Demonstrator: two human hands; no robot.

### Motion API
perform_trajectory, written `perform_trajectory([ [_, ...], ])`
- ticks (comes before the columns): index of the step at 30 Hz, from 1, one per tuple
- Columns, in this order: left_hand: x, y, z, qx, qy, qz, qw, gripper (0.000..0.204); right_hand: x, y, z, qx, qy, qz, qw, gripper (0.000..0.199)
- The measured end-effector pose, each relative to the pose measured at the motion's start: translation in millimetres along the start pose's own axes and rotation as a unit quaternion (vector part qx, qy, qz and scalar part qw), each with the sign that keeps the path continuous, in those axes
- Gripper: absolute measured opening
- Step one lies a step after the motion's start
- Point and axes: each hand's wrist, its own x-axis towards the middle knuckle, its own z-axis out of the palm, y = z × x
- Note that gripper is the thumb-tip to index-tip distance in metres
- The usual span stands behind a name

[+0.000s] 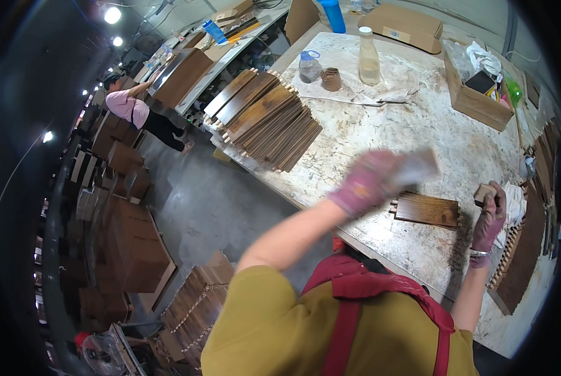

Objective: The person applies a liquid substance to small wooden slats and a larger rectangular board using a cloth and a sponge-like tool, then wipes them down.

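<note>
My left hand (pixel 368 182), in a stained pink glove and smeared by motion, is closed round one end of a flat wooden piece (pixel 418 168). The piece is blurred, with a pale sheen, and hangs above the worktable (pixel 355 135). Just below it lies a small stack of dark brown wooden slats (pixel 427 208) with pale pegs at their ends. To the right of that stack, my right hand (pixel 490 219), also gloved, grips a small brown block (pixel 483 193). A white cloth (pixel 515 203) lies beside this hand.
A large stack of pegged slats (pixel 261 116) stands at the table's left edge. More slats (pixel 523 260) line the right side. Farther back are a bottle (pixel 368 56), a jug (pixel 309 66) and an open box (pixel 477 103). A person (pixel 133 106) works at another bench.
</note>
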Motion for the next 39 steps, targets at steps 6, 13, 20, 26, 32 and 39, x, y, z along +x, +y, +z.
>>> perform_trajectory([
  [6, -82, -143, -143, 0.223, 0.232, -0.114, 0.940, 0.051, -10, 31, -17, 0.091, -0.016, 0.100, 0.991, 0.034],
  [13, -72, -217, -153, 0.405, 0.228, -0.049, 0.884, 0.063, -20, 6, -29, -0.095, -0.024, 0.044, 0.994, 0.040],
  [20, -36, -82, -28, 0.281, 0.237, 0.088, 0.926, 0.056, -26, 7, -27, -0.094, -0.024, 0.195, 0.976, 0.032],
  [26, -47, -125, -92, 0.456, 0.337, -0.142, 0.811, 0.059, -39, 51, -68, -0.060, -0.010, 0.148, 0.987, 0.031],
  [32, -106, -212, -124, 0.342, 0.274, -0.282, 0.854, 0.059, -39, 66, -42, 0.041, -0.046, 0.214, 0.975, 0.037],
  [39, -74, -171, -110, 0.488, 0.349, -0.163, 0.783, 0.061, -35, 50, -68, -0.121, 0.002, 0.125, 0.985, 0.023],
])
